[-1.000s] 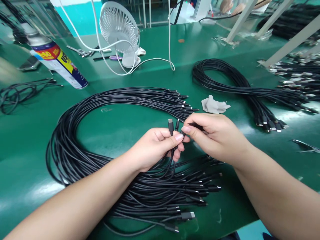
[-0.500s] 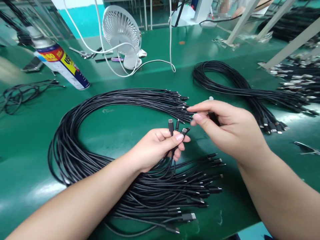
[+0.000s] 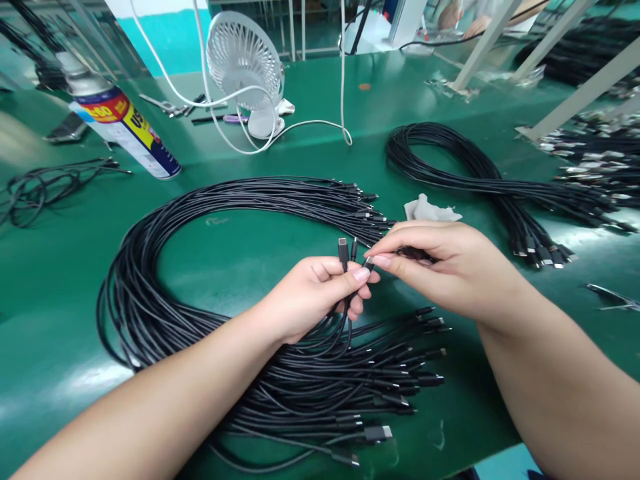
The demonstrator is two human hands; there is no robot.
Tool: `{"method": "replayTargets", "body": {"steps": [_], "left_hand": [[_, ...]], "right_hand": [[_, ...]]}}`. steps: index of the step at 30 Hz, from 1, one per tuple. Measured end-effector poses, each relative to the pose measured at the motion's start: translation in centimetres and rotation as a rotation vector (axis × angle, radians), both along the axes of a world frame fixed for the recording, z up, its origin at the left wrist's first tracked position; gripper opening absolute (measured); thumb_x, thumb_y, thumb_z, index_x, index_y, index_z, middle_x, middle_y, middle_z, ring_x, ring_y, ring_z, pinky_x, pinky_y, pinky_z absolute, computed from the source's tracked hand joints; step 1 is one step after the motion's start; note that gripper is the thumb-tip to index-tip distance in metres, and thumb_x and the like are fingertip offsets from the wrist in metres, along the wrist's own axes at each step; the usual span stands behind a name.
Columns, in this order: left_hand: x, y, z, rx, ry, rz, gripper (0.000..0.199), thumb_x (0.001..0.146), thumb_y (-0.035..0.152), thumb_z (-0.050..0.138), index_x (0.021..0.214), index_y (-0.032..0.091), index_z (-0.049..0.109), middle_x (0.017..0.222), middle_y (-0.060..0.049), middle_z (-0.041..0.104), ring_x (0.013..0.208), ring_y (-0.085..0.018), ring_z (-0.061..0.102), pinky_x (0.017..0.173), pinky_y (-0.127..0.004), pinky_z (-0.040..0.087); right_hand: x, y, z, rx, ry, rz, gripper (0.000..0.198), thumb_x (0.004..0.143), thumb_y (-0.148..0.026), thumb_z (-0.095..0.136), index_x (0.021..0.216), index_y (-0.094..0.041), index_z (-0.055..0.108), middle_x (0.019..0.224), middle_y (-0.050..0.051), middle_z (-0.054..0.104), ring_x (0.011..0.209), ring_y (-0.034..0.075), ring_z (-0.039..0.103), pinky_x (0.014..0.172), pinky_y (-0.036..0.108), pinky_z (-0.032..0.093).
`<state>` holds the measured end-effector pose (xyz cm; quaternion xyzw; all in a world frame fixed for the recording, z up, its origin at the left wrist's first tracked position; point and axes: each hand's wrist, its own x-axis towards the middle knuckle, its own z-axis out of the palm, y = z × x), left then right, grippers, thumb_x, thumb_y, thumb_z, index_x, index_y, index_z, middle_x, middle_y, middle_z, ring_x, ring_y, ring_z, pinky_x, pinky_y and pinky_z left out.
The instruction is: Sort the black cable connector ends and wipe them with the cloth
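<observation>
- Left hand [image 3: 310, 293]: grip closed around a small clutch of black cable ends; two or three connector plugs [image 3: 343, 251] stand up above the thumb and forefinger, their leads hanging down into the pile below.
- Right hand [image 3: 450, 263]: forefinger and thumb pinched at another plug [image 3: 369, 265], right against the left thumb tip; further dark cable ends show under its palm. The grip is nearly shut, on that plug by the look of it, though the fingers hide the contact itself.
- Step in hand, as judged: plug ends are being gathered one at a time into the left-hand clutch, tips level.
- Next move would call for seating this plug beside the held ones without loosening the left-hand grip.
- Cable bundle [image 3: 150, 267]: a large loop of black cables lying flat on the green bench [image 3: 240, 267], both fans of ends meeting under the hands; loose plugs [image 3: 400, 380] splay out just below the wrists.
- Around: crumpled white cloth [image 3: 430, 210] just behind the right hand; second cable coil [image 3: 470, 167] further right; spray can [image 3: 125, 130] lying tilted at far left; small white fan [image 3: 245, 63] with its white cord [image 3: 310, 123] at the back.
- In the way: the splayed loose plugs lie close under both hands and could snag the hanging leads.
</observation>
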<state>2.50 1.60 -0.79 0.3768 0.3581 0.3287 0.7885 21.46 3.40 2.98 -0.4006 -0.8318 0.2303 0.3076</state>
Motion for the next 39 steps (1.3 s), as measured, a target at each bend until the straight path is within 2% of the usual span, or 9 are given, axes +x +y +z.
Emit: {"method": "replayTargets", "body": {"steps": [6,11,18,24,39], "left_hand": [[-0.01,0.04,-0.14,-0.023,-0.016,-0.010,0.031,0.075,0.039,0.078,0.085,0.010,0.072,0.066,0.000,0.063,0.053,-0.007,0.057,0.052,-0.021,0.041],[0.12,0.03,0.03,-0.017,0.001,-0.002,0.037,0.067,0.042,0.083,0.079,0.009,0.071,0.063,0.001,0.061,0.051,-0.007,0.054,0.051,-0.023,0.042],[0.20,0.07,0.09,-0.016,-0.007,0.019,0.036,0.068,0.041,0.083,0.080,0.009,0.072,0.063,0.001,0.061,0.051,-0.007,0.054,0.051,-0.023,0.042],[-0.01,0.11,-0.01,-0.016,-0.016,0.004,0.032,0.073,0.039,0.079,0.084,0.009,0.073,0.064,0.000,0.061,0.053,-0.008,0.055,0.053,-0.024,0.042],[0.18,0.07,0.24,0.018,-0.007,0.019,0.035,0.068,0.041,0.082,0.077,0.010,0.071,0.063,0.001,0.061,0.051,-0.008,0.055,0.051,-0.023,0.042]], "right_hand": [[0.19,0.20,-0.26,0.026,-0.014,0.032,0.014,0.086,-0.012,0.060,0.082,-0.020,0.071,0.076,0.001,0.073,0.068,0.013,0.064,0.061,0.026,0.049],[0.25,0.17,-0.07,0.072,-0.056,0.052,0.014,0.087,-0.015,0.059,0.080,-0.020,0.070,0.074,0.002,0.072,0.066,0.013,0.064,0.058,0.026,0.048],[0.33,-0.07,-0.05,0.114,-0.078,0.080,0.015,0.087,-0.012,0.054,0.085,-0.019,0.068,0.076,0.004,0.071,0.068,0.014,0.062,0.061,0.027,0.049],[0.35,0.07,-0.17,0.101,-0.073,0.054,0.016,0.088,-0.012,0.054,0.086,-0.019,0.068,0.076,0.003,0.070,0.067,0.013,0.061,0.059,0.025,0.047],[-0.09,-0.08,0.07,0.049,-0.048,0.025,0.011,0.086,-0.015,0.061,0.081,-0.020,0.069,0.070,0.000,0.070,0.063,0.011,0.060,0.056,0.024,0.044]]}}
